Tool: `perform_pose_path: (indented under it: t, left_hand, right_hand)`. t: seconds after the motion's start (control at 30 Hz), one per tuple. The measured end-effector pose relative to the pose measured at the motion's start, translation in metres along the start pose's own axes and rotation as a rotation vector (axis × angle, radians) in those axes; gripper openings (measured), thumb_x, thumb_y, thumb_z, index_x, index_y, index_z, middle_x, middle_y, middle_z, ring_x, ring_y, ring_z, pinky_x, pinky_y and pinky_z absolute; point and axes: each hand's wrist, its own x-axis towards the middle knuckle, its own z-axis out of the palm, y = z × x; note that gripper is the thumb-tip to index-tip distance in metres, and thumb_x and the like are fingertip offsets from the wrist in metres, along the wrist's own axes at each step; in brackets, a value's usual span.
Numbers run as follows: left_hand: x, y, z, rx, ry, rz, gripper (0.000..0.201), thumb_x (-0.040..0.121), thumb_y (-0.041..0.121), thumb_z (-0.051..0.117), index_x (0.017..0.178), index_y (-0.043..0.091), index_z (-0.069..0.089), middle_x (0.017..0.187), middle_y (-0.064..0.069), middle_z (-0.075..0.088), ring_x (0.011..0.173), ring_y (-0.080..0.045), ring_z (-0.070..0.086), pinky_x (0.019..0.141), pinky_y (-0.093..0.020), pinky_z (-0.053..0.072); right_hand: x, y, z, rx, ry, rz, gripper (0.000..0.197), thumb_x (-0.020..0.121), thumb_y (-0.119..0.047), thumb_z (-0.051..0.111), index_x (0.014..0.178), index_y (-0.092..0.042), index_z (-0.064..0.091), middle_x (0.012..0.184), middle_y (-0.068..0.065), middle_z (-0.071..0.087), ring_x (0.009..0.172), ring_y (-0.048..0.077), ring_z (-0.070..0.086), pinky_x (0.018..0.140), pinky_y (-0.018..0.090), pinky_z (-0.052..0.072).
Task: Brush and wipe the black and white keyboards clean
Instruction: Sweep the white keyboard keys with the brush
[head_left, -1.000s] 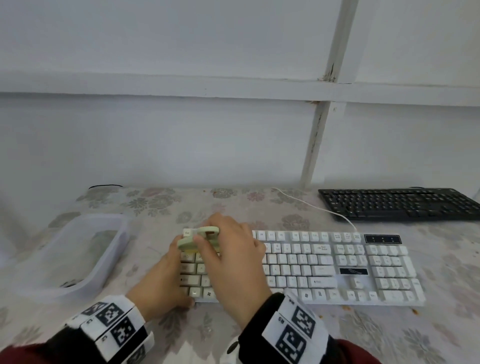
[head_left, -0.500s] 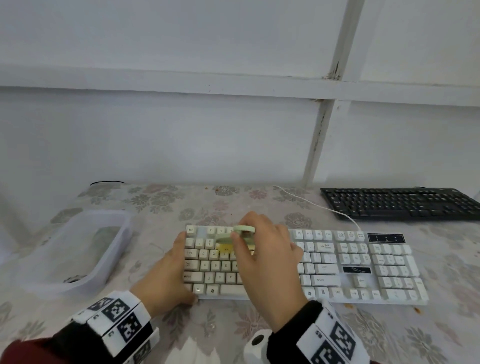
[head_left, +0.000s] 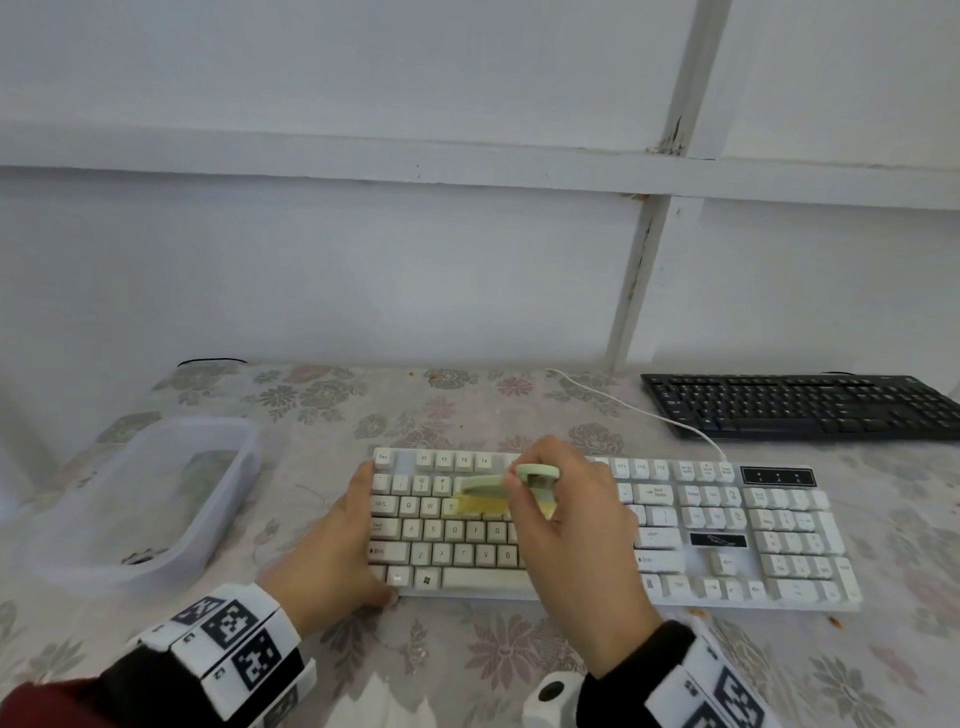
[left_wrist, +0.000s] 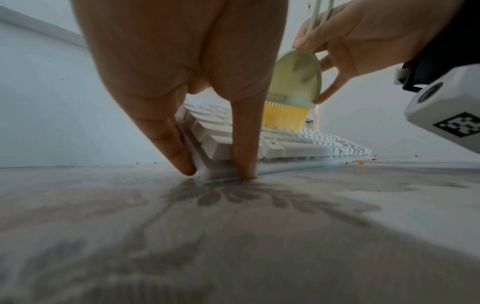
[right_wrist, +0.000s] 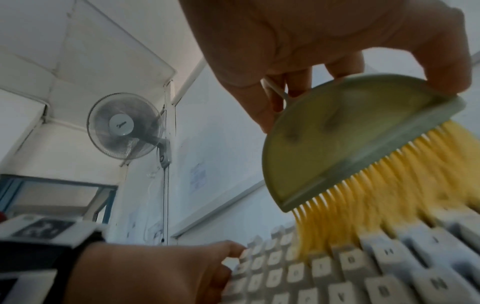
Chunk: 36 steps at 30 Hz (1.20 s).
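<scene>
Brushing of the white plastic keyboard is under way, by my read early in the job. The right hand grips a small pale-green plastic brush with yellow bristles, thumb and fingers pinched round its flat half-round head and thin loop handle. Bristle tips are down on the keys under that grip, around the upper letter rows on the keyboard's left half; the right wrist view is blurred there, so I can't tell exact keys.

The left hand steadies the board: straight fingers press against its near-left corner, tips touching the floral-patterned tabletop. It holds nothing, the grip is loose and flat, only bracing.

Status, as a judgement:
- White keyboard: brushing is at the section left of the grip. Everything right of the grip (right letter block, arrows, numpad) likely remains.
- Small orange crumbs lie on the tabletop just beside the keyboard's front edge, so debris is coming off or was there already; can't tell which.
- Wiping isn't under way: no cloth in either grip. There is something white at the bottom edge of the head view, unclear what.
- Black keyboard sits well apart, far right of the brush grip by the wall, with nothing on it or touching it. Brush and wipe both appear pending.

A translucent plastic tub sits on the tabletop left of the bracing hand, contents unclear.
</scene>
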Motion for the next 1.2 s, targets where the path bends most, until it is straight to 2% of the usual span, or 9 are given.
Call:
perform_pose_path:
  t: [0.13,0.3,0.43,0.5,0.6,0.73,0.8,0.87,1.2]
  left_hand:
    - [0.001,0.002,-0.001,-0.022,0.003,0.022,0.120,0.055,0.018,0.077,0.144,0.031,-0.003,0.123,0.008,0.046,0.103,-0.006,0.053,0.083,-0.023,0.050]
    - [-0.002,0.007,-0.002,-0.058,0.012,0.054,0.109,0.058,0.015,0.076,0.137,0.041,0.004,0.117,0.017,0.048,0.099,0.002,0.053,0.073,-0.013,0.047]
    - [-0.002,0.006,-0.002,-0.047,0.009,0.030,0.113,0.056,0.017,0.076,0.140,0.039,0.004,0.116,0.016,0.049,0.098,0.000,0.055,0.074,-0.017,0.050]
    - [-0.003,0.007,-0.002,-0.043,0.009,0.024,0.113,0.057,0.017,0.076,0.140,0.038,0.003,0.116,0.015,0.049,0.097,-0.001,0.056,0.075,-0.018,0.051]
    - [-0.003,0.010,-0.003,-0.048,0.008,0.025,0.110,0.058,0.013,0.076,0.136,0.041,0.004,0.113,0.016,0.049,0.095,-0.001,0.056,0.072,-0.015,0.050]
    - [-0.005,0.012,-0.003,-0.059,0.012,0.031,0.108,0.057,0.013,0.076,0.134,0.043,0.007,0.112,0.016,0.051,0.093,-0.001,0.057,0.070,-0.013,0.050]
    - [-0.005,0.013,-0.003,-0.065,0.012,0.031,0.106,0.058,0.014,0.077,0.133,0.043,0.008,0.112,0.017,0.052,0.093,0.000,0.058,0.069,-0.012,0.049]
    - [-0.005,0.014,-0.003,-0.071,0.009,0.025,0.107,0.059,0.015,0.078,0.136,0.041,0.008,0.113,0.018,0.052,0.093,0.003,0.058,0.070,-0.013,0.050]
    - [-0.006,0.019,-0.004,-0.086,0.021,0.040,0.105,0.059,0.011,0.079,0.128,0.046,0.008,0.114,0.019,0.050,0.095,0.009,0.055,0.071,-0.008,0.047]
  right_hand:
    - [-0.002,-0.002,-0.008,0.188,0.039,-0.036,0.008,0.085,-0.041,0.047,0.080,-0.034,0.048,0.086,-0.016,0.057,0.086,0.010,0.051,0.083,0.048,0.045]
    - [-0.004,0.016,-0.011,0.184,0.040,-0.021,0.008,0.085,-0.045,0.048,0.084,-0.037,0.050,0.092,-0.019,0.056,0.087,0.007,0.050,0.083,0.048,0.045]
    - [-0.004,0.036,-0.022,0.122,0.066,0.004,0.015,0.090,-0.027,0.058,0.079,-0.035,0.051,0.099,-0.023,0.052,0.088,0.006,0.046,0.086,0.048,0.043]
    - [-0.006,0.035,-0.026,0.107,0.073,-0.042,0.019,0.090,-0.023,0.059,0.077,-0.035,0.051,0.101,-0.025,0.051,0.092,0.004,0.045,0.087,0.039,0.041]
    - [-0.008,0.029,-0.026,0.197,0.027,-0.071,0.014,0.089,-0.028,0.059,0.079,-0.036,0.054,0.096,-0.019,0.056,0.090,0.006,0.049,0.072,0.019,0.038]
    - [-0.005,0.049,-0.032,0.180,0.041,-0.024,0.011,0.090,-0.030,0.058,0.080,-0.033,0.055,0.087,-0.014,0.058,0.077,0.001,0.049,0.067,0.021,0.036]
    - [-0.004,0.059,-0.039,0.200,0.034,0.023,0.010,0.090,-0.029,0.058,0.080,-0.031,0.056,0.083,-0.008,0.058,0.058,0.002,0.043,0.058,0.014,0.033]
    - [-0.004,0.063,-0.048,0.201,0.062,0.025,0.013,0.089,-0.025,0.060,0.078,-0.031,0.057,0.082,-0.007,0.058,0.056,0.003,0.040,0.053,0.011,0.033]
    - [-0.007,0.088,-0.065,0.234,0.139,0.042,0.006,0.086,-0.026,0.061,0.083,-0.030,0.058,0.085,-0.005,0.059,0.068,0.007,0.044,0.059,0.013,0.035]
